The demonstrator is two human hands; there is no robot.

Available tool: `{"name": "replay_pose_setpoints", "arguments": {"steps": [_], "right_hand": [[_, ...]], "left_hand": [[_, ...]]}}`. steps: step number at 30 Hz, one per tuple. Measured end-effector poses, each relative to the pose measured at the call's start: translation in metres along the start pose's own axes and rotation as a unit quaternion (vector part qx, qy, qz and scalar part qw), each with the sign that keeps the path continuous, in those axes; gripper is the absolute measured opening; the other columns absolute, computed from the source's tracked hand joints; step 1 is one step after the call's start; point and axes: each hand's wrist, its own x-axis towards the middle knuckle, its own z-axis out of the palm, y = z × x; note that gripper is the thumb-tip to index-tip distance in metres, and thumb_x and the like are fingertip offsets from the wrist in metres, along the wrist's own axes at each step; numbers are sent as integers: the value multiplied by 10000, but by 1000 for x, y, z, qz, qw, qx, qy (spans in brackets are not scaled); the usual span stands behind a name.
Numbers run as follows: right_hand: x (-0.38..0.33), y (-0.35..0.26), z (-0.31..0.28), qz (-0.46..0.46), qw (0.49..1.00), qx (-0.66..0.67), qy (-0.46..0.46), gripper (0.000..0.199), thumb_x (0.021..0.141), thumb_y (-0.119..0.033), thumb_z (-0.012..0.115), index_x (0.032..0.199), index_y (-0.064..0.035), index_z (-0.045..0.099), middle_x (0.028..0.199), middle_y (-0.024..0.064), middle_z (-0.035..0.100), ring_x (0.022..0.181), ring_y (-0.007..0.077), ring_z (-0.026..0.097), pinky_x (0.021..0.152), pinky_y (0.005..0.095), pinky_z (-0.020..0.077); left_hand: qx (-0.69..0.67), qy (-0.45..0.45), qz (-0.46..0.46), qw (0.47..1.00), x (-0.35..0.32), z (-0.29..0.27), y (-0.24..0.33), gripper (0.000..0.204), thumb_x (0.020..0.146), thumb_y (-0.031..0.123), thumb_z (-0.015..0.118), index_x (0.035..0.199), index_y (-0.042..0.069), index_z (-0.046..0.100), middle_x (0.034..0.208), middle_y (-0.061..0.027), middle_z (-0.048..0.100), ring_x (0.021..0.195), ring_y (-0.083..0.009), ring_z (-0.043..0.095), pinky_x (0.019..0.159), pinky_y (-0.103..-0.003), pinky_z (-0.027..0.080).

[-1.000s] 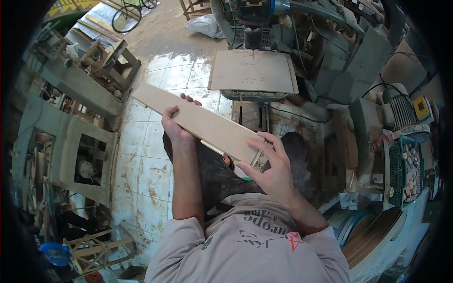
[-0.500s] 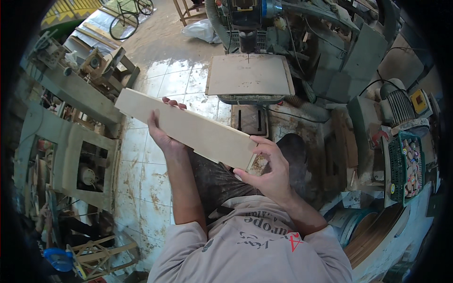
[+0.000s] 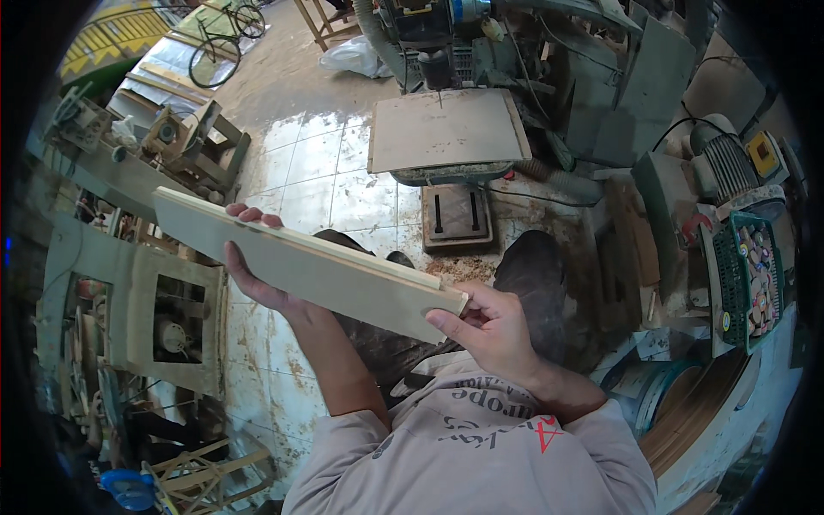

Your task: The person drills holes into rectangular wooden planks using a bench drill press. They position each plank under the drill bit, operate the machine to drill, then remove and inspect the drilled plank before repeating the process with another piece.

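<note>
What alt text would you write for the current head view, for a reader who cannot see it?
A person's left hand and right hand hold a long pale board at a slant. Ahead, a machine rises over a flat, dusty panel; a green basket of small pieces sits at the right.

The grey shirt (image 3: pixel 481 472) bears upside-down dark lettering (image 3: pixel 469 396) and a red angular mark (image 3: pixel 546 434) across its chest.

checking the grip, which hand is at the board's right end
The right hand: it grips the wooden board at that end, while the left hand holds it nearer the opposite end.
</note>
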Motion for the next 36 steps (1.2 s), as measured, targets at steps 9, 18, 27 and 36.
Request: {"name": "replay_pose_setpoints", "arguments": {"steps": [9,18,27,36], "right_hand": [[-2,3,-4,-50,998,-48,13,280,866,-92,695,1085,54,600,809,58,661,727,44,608,597,214,503],[1,28,-26,-286,918,-273,23,347,762,13,698,1102,15,629,1002,168,685,868,260,692,712,322,558],[11,44,-53,-297,858,-408,-94,390,765,-49,678,1150,-15,627,1187,152,626,1154,311,571,961,406,473],[166,87,-60,-146,899,-407,-69,664,987,-477,369,1363,71,386,1431,236,387,1364,341,330,1136,434,221]], "left_hand": [[-14,10,-36,999,0,4,2,371,965,162,448,1296,9,382,1187,-104,504,1100,-219,541,979,-462,466],[100,166,-141,971,-3,-52,-11,601,876,544,584,1246,83,474,987,-53,570,889,-168,576,844,-349,477],[242,277,-191,910,-8,-36,-28,677,904,429,460,1405,49,209,1412,-152,358,1343,-319,334,999,-711,322],[282,277,-104,913,-3,-44,4,609,951,269,420,1453,30,172,1453,-179,340,1370,-324,314,1021,-658,348]]}}
